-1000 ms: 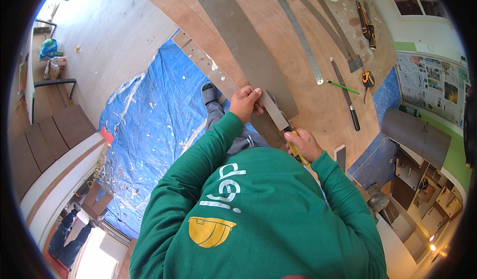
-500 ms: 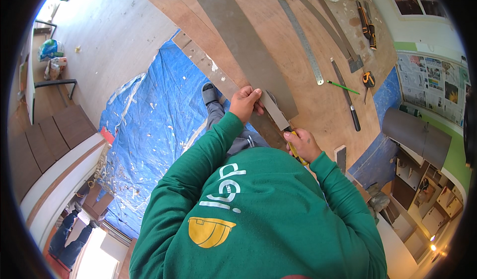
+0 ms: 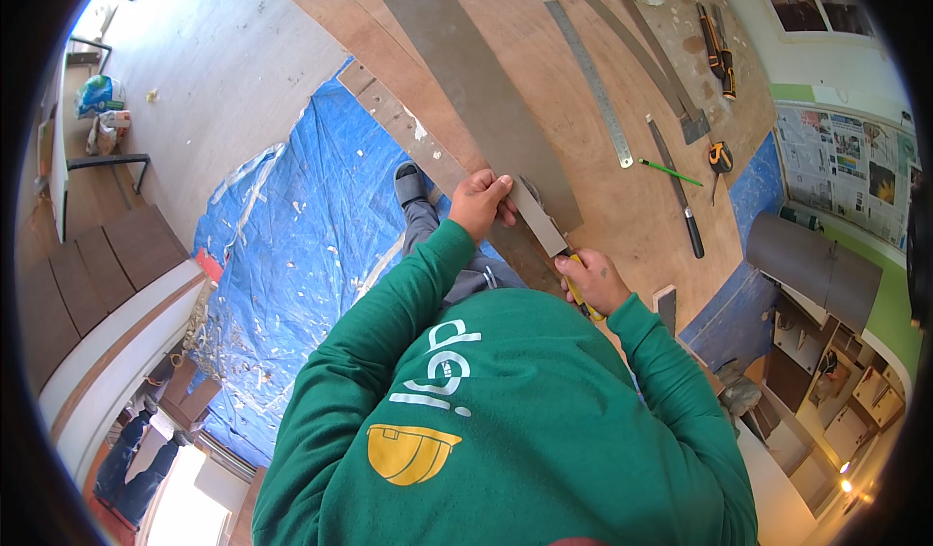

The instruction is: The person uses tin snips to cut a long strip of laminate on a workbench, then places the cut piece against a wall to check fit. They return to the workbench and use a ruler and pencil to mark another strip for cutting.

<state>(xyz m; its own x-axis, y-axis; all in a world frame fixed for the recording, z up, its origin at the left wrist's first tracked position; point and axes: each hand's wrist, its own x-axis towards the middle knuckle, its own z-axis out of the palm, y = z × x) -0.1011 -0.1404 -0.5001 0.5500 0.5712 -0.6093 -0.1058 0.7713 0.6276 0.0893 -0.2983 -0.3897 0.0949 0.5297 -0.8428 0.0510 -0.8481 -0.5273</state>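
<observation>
Grey strip (image 3: 536, 218), flat and narrow, is held aslant between the two hands, above the near end of a long dark panel (image 3: 466, 70) and close to the left edge of the plywood sheet (image 3: 671, 245). Leftmost, the fingertips of the left hand (image 3: 478, 203) could be hurt if the yellow-handled tool (image 3: 589, 310) is pushed too hard and slips along the strip, since they are set in line with it; whether a bare blade is carried by that tool cannot be told, as its front is hidden. The strip could also be twisted, because its far end is only pinched. Further right, the green pencil (image 3: 671, 171), seen lying across a black-handled tool (image 3: 692, 230) towards the sheet's right edge, could be rolled away by a jolt.

The left sleeve (image 3: 389, 318) is slanted up and inward, the far end of the strip being nipped between thumb and forefinger, with the other fingers curled. The right sleeve (image 3: 675, 371) is bent at the elbow, which is held out sideways; the fingers of the right hand (image 3: 598, 284) are wrapped round the yellow handle, and its thumb is pointed towards the strip's near end
</observation>
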